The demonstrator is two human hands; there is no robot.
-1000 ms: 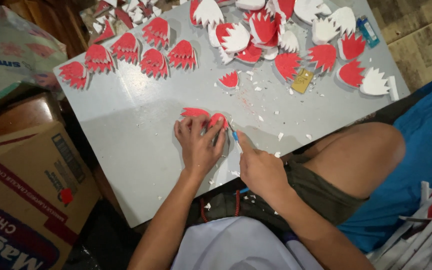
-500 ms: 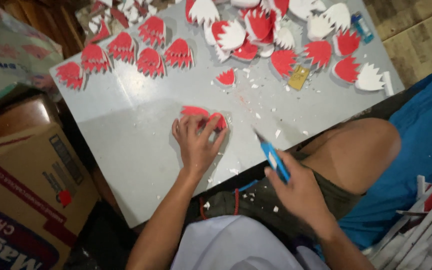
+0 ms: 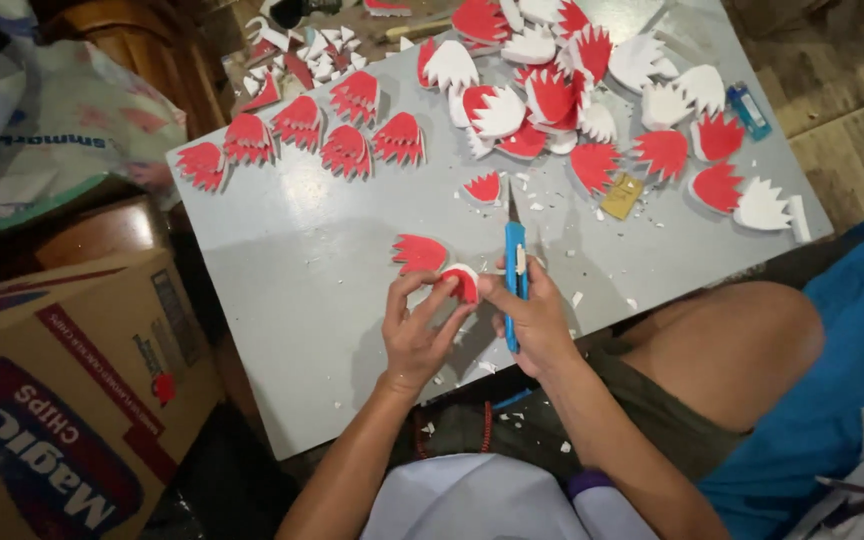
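At the far left, off the table's edge, sits a cardboard box [image 3: 47, 400] and behind it a plastic bag [image 3: 72, 130], neither touching my work. Along the table's [image 3: 282, 300] far left edge runs a row of finished red foam cutouts [image 3: 302, 135] with toothed ends, laid side by side. Nearer the front edge, about the middle, my left hand [image 3: 417, 335] is closed on a small foam piece [image 3: 462, 283], red on its face and white at the rim, pinched between thumb and fingertips and lifted a little off the table; just beside it, toward the far side, lies another red cutout [image 3: 419, 253] flat on the top. My right hand [image 3: 537, 320] is wrapped around a blue utility knife [image 3: 515, 275], blade pointing away from me toward the far edge, the handle right next to the piece. I judge I am between cuts, trimming or checking the small piece; the next cut calls for steadying it and keeping my left fingertips out of the blade's line, since they sit very close to it. White foam crumbs [image 3: 552, 205] are scattered ahead of the knife. Toward the far right corner lies a loose heap of red and white cutouts [image 3: 592, 90], a small yellow tag-like thing [image 3: 622, 195] and a blue lighter-shaped object [image 3: 749, 110]. My bare knee [image 3: 732, 340] rests against the front right edge.
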